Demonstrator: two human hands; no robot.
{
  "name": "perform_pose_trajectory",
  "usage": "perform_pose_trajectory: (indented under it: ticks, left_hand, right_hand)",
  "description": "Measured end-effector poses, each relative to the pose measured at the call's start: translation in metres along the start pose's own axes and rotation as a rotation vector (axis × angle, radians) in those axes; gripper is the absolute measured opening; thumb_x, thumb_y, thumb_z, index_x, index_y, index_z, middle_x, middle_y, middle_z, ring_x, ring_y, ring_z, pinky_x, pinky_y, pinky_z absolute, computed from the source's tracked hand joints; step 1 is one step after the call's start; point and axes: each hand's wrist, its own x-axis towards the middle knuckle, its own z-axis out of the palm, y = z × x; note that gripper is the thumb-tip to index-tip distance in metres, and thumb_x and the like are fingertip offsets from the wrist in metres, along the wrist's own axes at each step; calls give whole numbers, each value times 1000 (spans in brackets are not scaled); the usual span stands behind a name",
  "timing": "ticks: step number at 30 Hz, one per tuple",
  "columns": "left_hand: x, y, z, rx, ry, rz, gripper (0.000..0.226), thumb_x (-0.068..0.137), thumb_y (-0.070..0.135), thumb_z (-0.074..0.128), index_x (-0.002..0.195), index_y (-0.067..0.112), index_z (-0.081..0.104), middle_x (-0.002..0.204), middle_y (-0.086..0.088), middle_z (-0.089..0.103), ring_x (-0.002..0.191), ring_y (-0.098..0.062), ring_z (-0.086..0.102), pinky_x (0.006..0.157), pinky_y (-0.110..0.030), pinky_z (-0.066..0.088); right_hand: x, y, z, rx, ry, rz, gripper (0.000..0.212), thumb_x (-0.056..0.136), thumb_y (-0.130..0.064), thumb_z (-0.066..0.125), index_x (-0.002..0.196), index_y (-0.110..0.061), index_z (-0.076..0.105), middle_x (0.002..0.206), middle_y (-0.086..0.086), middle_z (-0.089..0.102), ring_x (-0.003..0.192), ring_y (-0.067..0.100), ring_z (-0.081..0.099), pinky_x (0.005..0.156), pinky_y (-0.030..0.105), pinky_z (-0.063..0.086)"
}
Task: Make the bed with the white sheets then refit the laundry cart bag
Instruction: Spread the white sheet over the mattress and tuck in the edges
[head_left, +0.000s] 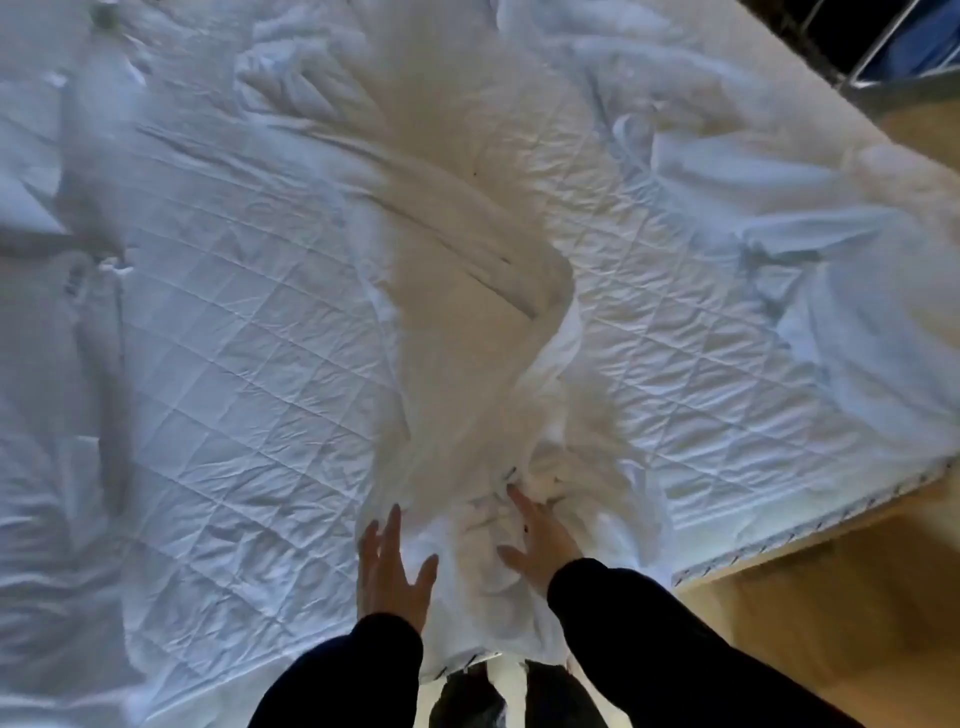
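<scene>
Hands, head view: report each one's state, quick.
Left hand: open, fingers straight, holding nothing, at the edge of the bunched white sheet.
Right hand: open, fingers extended onto the sheet, no grip visible.

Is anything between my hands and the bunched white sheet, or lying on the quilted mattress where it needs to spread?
Nothing separates the left hand or right hand from the bunched white sheet. On the quilted white mattress cover, crumpled white linen lies along the left edge and far right.
</scene>
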Motion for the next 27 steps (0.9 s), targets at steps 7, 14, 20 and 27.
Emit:
perform_pose_trajectory:
  ticks: [7,14,20,27]
  left_hand:
    - [70,-7,0,131,-67,-129,86,84,34,69,151,13,18,147,-21,37,135,-36,35,106,-43,28]
    - [87,-16,-32,-242,51,-82,25,97,22,52,84,1,61,73,-14,59,78,-34,60,66,-36,41]
    - [93,-42,-91,-321,409,-189,59,78,44,44,83,-12,61,81,-32,60,78,-36,57,71,-41,39]
    - [63,-84,-76,-85,-228,-160,44,55,53,63,77,15,68,62,-1,63,61,-21,59,56,-29,41]
  right_hand:
    - [28,-5,20,-146,29,5,76,90,-33,61,151,-22,17,152,5,24,131,26,42,100,30,35]
    - [20,-16,46,-68,293,-35,30,91,-3,47,113,-14,63,113,5,59,100,25,59,82,26,41]
    - [3,-22,65,-85,293,-157,31,78,3,51,99,-14,67,102,-5,54,86,16,56,76,22,38]
    - [13,-48,66,-207,591,29,57,74,-12,71,128,-13,53,154,21,18,139,37,21,110,47,23]
